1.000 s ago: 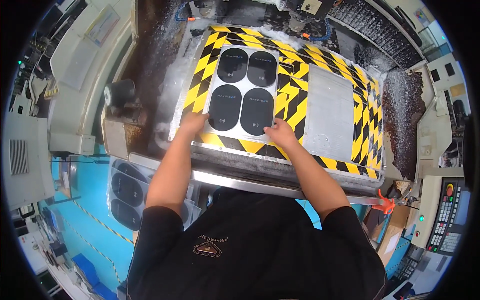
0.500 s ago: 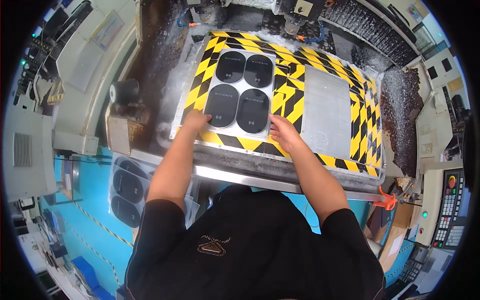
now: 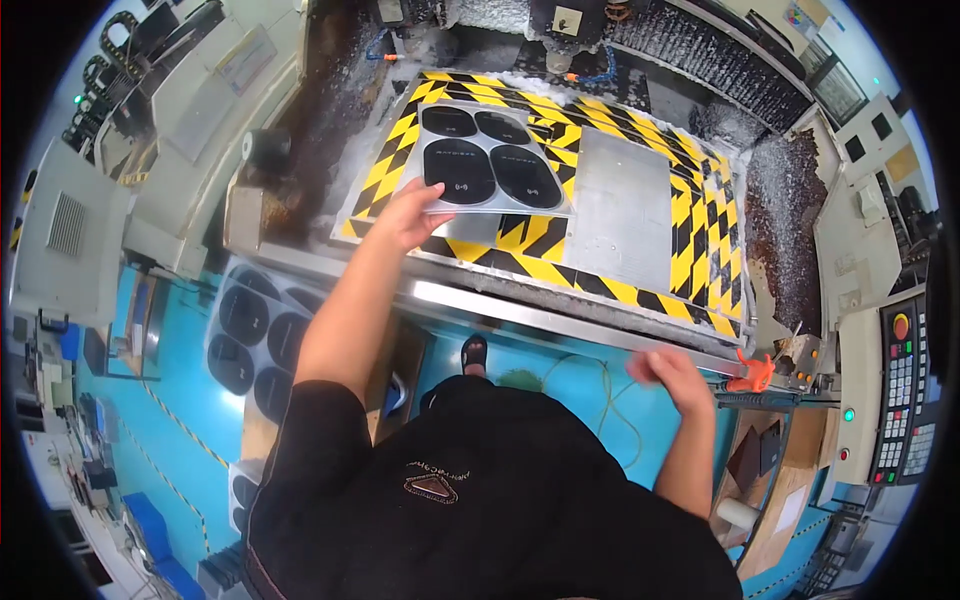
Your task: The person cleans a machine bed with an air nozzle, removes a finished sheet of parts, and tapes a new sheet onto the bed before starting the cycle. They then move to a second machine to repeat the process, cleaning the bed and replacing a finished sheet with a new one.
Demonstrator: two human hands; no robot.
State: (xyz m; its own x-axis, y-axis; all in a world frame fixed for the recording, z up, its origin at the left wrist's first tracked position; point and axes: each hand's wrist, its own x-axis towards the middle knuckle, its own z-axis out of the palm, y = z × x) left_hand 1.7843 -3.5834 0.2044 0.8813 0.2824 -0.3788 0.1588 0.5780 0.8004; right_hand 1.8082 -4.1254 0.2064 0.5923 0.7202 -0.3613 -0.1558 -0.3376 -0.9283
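Your left hand (image 3: 408, 215) is gripping the near left edge of a thin grey sheet (image 3: 487, 160) that is carrying four black oval pads (image 3: 461, 171). The thumb is lying on top of the sheet and the other fingers are going under it, so you are pinching the edge between them. The sheet is lying over the left part of the machine table (image 3: 560, 250), which is painted with yellow and black stripes, and its near edge is looking slightly raised above the stripes. Just to the right of it, a plain grey metal plate (image 3: 628, 205) is lying flat on the same table.

Your right hand (image 3: 678, 377) is hanging free in the air, below the shiny front rail (image 3: 560, 312) of the table and near an orange clamp (image 3: 753, 372). It is blurred, so I cannot tell if the fingers are spread or closed, but it is holding nothing that I can see.

Down at your left side, another sheet with black ovals (image 3: 250, 330) is resting on a stack above the blue floor (image 3: 170, 420). A control panel (image 3: 900, 395) with keys is standing at the far right
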